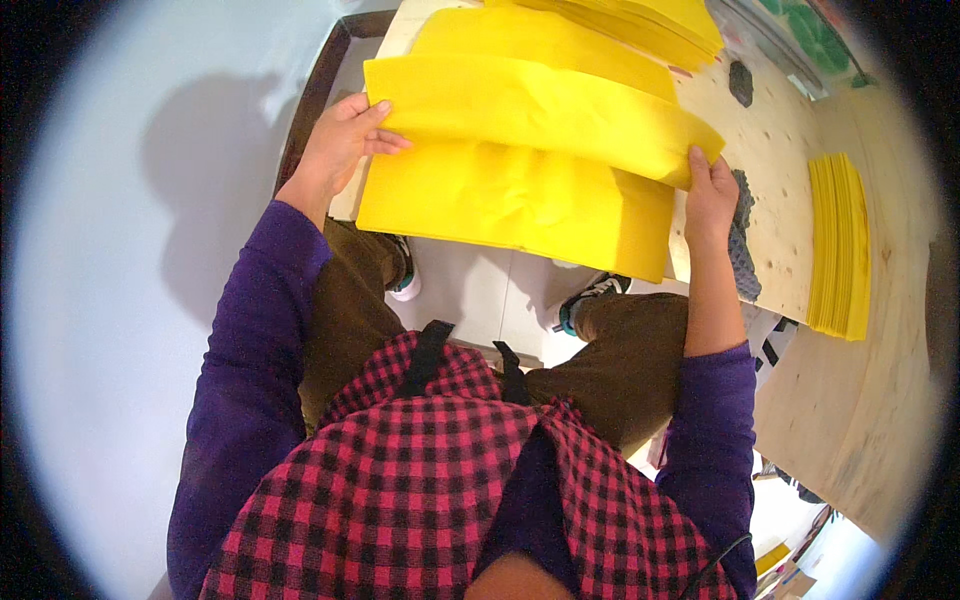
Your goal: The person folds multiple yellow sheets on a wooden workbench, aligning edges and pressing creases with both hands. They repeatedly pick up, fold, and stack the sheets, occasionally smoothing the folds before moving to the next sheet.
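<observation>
You wear a red-and-black checked flannel vest over a purple long-sleeved top, its sleeves ending at the wrists. Two black straps cross your olive-brown trousers. Your sneakers are white with teal trim.

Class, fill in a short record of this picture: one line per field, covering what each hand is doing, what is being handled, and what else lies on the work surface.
Left hand: left hand grips the left edge of the yellow sheet
Right hand: right hand pinches the sheet's right end
Sheet state: folded over, lifted above a second yellow piece
Surface: plywood table
Also on table: stack of yellow sheets at right, another yellow stack at top, grey mesh piece beside the right hand
</observation>
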